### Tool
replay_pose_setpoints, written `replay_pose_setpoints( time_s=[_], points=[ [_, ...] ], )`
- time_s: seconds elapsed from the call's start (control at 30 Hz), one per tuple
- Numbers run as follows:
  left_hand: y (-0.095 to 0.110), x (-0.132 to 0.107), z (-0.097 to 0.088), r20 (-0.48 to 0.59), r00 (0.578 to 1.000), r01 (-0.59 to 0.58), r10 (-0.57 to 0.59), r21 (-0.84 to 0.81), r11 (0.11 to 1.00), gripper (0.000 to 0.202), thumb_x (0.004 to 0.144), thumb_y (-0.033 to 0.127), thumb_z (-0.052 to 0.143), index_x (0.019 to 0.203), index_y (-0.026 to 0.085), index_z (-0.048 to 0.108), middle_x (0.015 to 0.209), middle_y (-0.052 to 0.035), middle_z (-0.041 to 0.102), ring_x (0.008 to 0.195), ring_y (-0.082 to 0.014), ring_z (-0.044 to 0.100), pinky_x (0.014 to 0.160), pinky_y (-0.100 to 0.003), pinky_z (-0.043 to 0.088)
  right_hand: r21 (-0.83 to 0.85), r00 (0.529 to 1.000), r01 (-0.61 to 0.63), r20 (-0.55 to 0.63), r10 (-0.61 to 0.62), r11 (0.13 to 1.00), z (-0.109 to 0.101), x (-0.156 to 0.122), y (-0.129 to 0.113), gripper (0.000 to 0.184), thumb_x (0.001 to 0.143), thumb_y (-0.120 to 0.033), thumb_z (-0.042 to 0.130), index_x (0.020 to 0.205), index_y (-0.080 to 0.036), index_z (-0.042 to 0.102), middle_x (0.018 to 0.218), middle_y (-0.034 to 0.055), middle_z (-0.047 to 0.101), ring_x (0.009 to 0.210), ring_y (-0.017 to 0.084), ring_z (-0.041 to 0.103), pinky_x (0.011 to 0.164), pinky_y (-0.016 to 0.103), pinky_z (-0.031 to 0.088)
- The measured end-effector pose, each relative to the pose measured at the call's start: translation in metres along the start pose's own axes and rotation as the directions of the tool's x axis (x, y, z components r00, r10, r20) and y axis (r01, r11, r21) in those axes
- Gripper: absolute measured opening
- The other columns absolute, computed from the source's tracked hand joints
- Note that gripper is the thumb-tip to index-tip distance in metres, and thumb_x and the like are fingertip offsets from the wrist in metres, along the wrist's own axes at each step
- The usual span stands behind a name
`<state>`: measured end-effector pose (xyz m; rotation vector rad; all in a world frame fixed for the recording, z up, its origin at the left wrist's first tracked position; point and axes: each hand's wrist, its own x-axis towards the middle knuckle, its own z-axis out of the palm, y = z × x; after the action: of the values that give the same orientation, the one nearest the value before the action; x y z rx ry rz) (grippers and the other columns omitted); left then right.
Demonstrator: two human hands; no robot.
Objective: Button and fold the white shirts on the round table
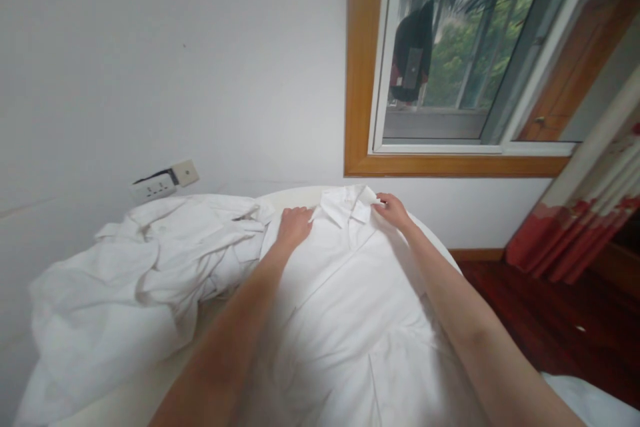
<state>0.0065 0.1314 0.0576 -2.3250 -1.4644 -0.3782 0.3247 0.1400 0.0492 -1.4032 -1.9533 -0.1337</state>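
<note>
White wall (250, 80) and window (465, 53) behind the table (293, 197); you straighten a white shirt (350, 287).
Your left hand (296, 225) grasps it beside the collar (331, 207), your right hand (391, 211) pinches the opposite side, both near the table's far edge. Levelling the collar seems the step in hand; the next move calls for an even pull. Crumpled cloth (150, 267) lies along the left edge.
</note>
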Motion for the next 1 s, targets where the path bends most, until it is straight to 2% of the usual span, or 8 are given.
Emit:
replay_pose_setpoints(
  time_s=[0.17,0.3,0.5,0.63,0.7,0.83,0.9,1.0],
  points=[
    [-0.020,-0.022,-0.046,0.048,0.969,-0.240,0.242,-0.045,0.970,0.023,0.089,0.023,0.046,0.107,0.020,0.059,0.101,-0.0072,0.065,0.101,-0.0217,0.059,0.087,-0.034,0.041,-0.110,0.984,0.145,0.121,-0.132,0.983,-0.056,-0.027,-0.018,0.008,0.078,-0.023,0.053,0.081,-0.018,0.059,0.076,0.0046,0.062,0.076,0.020,0.053,0.071,0.028,0.036],
    [-0.023,-0.066,-0.065,0.104,0.935,-0.334,0.339,-0.062,0.941,0.026,0.087,0.019,0.048,0.112,0.024,0.056,0.106,-0.0045,0.063,0.102,-0.0198,0.058,0.084,-0.030,0.043,-0.180,0.922,0.333,0.268,-0.279,0.926,-0.091,-0.073,-0.037,0.011,0.072,-0.015,0.053,0.082,-0.018,0.058,0.082,0.0064,0.061,0.084,0.021,0.052,0.078,0.030,0.033],
    [0.000,-0.137,-0.061,0.120,0.833,-0.547,0.540,0.029,0.837,0.016,0.091,0.031,0.051,0.103,0.023,0.058,0.087,-0.0042,0.064,0.082,-0.0180,0.060,0.073,-0.029,0.042,-0.283,0.831,0.454,0.476,-0.287,0.845,-0.099,-0.148,-0.065,0.015,0.073,-0.016,0.056,0.087,-0.018,0.062,0.088,0.0084,0.061,0.091,0.023,0.051,0.086,0.036,0.029],
    [0.007,-0.151,-0.063,0.111,0.761,-0.649,0.640,0.093,0.755,0.019,0.095,0.031,0.043,0.097,0.022,0.059,0.077,-0.0031,0.062,0.071,-0.0156,0.057,0.067,-0.028,0.040,-0.314,0.822,0.446,0.513,-0.246,0.838,-0.101,-0.168,-0.075,0.023,0.080,-0.016,0.054,0.100,-0.018,0.063,0.093,0.0097,0.063,0.094,0.023,0.053,0.087,0.036,0.031],
    [0.003,-0.148,-0.072,0.080,0.772,-0.636,0.630,0.108,0.764,0.019,0.095,0.022,0.042,0.101,0.023,0.060,0.078,-0.0027,0.062,0.072,-0.0153,0.057,0.068,-0.028,0.040,-0.325,0.834,0.418,0.507,-0.217,0.848,-0.110,-0.167,-0.076,0.023,0.084,-0.017,0.052,0.103,-0.017,0.064,0.095,0.0107,0.065,0.095,0.024,0.055,0.087,0.037,0.034],
    [-0.005,-0.139,-0.095,0.023,0.861,-0.508,0.507,0.038,0.861,0.027,0.095,0.025,0.039,0.109,0.024,0.062,0.083,-0.0042,0.063,0.081,-0.0165,0.058,0.074,-0.028,0.043,-0.201,0.876,0.332,0.429,-0.221,0.922,-0.133,-0.161,-0.074,0.035,0.089,-0.017,0.044,0.119,-0.019,0.062,0.112,0.0105,0.066,0.106,0.023,0.057,0.093,0.037,0.039],
    [-0.004,-0.143,-0.103,0.015,0.881,-0.471,0.473,-0.061,0.880,0.032,0.096,0.028,0.036,0.114,0.025,0.062,0.097,-0.0065,0.064,0.094,-0.0175,0.058,0.084,-0.030,0.044,-0.083,0.879,0.318,0.399,-0.261,0.944,-0.140,-0.163,-0.074,0.041,0.090,-0.016,0.041,0.127,-0.021,0.058,0.123,0.0084,0.063,0.114,0.021,0.055,0.099,0.037,0.040],
    [0.002,-0.159,-0.101,0.009,0.872,-0.469,0.490,-0.272,0.840,0.039,0.097,0.027,0.031,0.125,0.026,0.057,0.131,-0.0077,0.055,0.122,-0.0181,0.048,0.103,-0.033,0.039,0.041,0.851,0.324,0.424,-0.310,0.945,-0.139,-0.177,-0.075,0.047,0.087,-0.014,0.040,0.131,-0.022,0.055,0.134,0.0065,0.057,0.124,0.021,0.050,0.106,0.040,0.037]
  ],
)
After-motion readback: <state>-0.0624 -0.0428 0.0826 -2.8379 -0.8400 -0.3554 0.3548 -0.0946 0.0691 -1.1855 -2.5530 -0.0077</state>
